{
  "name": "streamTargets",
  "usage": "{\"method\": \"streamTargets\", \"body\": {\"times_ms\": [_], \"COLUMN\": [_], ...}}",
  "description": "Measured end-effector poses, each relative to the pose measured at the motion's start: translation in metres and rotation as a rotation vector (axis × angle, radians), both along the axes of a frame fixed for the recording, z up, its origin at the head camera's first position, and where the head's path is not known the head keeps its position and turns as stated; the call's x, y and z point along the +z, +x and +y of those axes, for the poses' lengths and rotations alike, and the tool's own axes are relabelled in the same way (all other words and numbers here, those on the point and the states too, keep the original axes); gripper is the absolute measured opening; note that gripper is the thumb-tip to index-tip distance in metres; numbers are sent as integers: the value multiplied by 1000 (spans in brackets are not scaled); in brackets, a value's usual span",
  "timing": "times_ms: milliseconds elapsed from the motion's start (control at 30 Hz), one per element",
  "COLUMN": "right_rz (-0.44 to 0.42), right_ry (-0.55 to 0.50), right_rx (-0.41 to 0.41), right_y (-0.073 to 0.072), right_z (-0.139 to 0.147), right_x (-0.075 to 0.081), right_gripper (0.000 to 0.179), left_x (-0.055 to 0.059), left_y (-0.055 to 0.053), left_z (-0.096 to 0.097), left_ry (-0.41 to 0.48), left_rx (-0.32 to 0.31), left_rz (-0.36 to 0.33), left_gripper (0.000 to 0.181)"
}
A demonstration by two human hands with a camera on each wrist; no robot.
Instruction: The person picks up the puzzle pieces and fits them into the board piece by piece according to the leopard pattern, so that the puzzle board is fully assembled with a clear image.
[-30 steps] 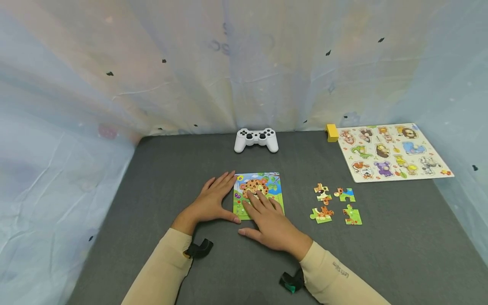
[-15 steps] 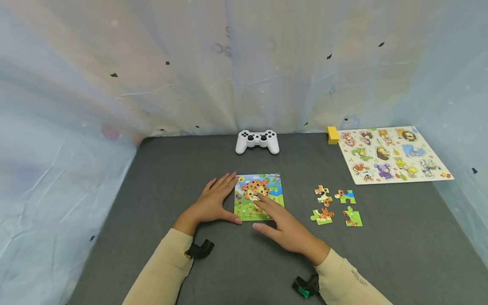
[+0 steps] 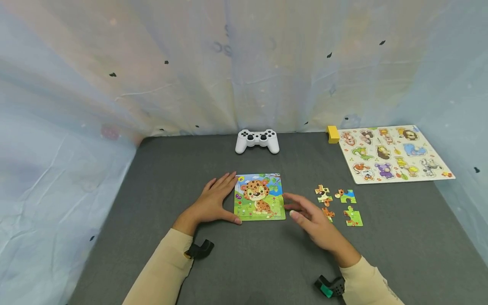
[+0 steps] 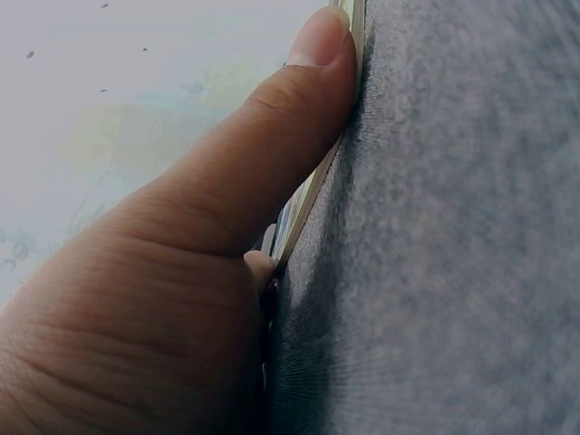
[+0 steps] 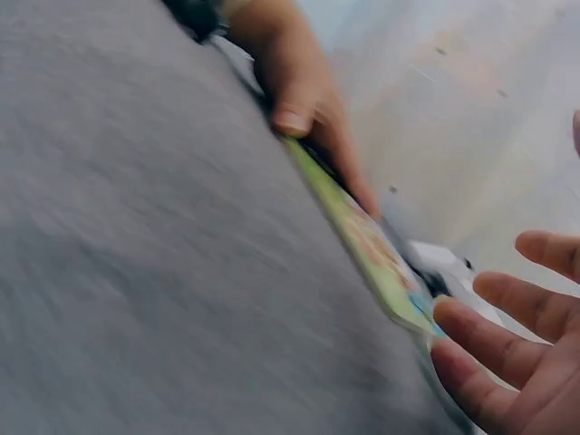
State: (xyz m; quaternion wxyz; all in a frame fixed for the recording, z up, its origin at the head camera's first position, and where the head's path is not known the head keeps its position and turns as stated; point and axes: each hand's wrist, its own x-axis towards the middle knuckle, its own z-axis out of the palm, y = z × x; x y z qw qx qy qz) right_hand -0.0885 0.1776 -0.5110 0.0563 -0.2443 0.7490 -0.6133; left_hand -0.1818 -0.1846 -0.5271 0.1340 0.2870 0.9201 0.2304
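Leopard puzzle (image 3: 259, 197) btwn L hand (image 3: 211, 203), wide against its L edge, & R hand (image 3: 317, 223), loose nr R edge.

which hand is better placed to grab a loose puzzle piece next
Probably right: the right hand is empty and nearer the four small, multicoloured, flat jigsaw pieces, while the left hand rests against the square green and blue leopard picture board.

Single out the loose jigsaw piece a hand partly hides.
The orange interlocking puzzle piece at the group's near-left corner: the right hand overlaps it; the other three loose pieces show whole.
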Motion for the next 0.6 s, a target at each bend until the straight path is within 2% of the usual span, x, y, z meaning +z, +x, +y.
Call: {"method": "streamTargets", "body": {"times_ms": [333,500,600], "right_rz": [25,4,3], "right_ry": [-142,-258,-277], "right_rx": [-123,-106,-102], "right_y": [-11,-16,-17], "right_z": [50,72,84], "right_x": [9,7,6], "right_gripper": [47,52,56], "left_x": [2,2,3], "left_y": [1,1,1], "left_z": [0,-1,0], "left_ry": [6,19,15], "left_rx": [1,3,1], "left_rz": [7,0,0], "left_gripper": [144,145,145]}}
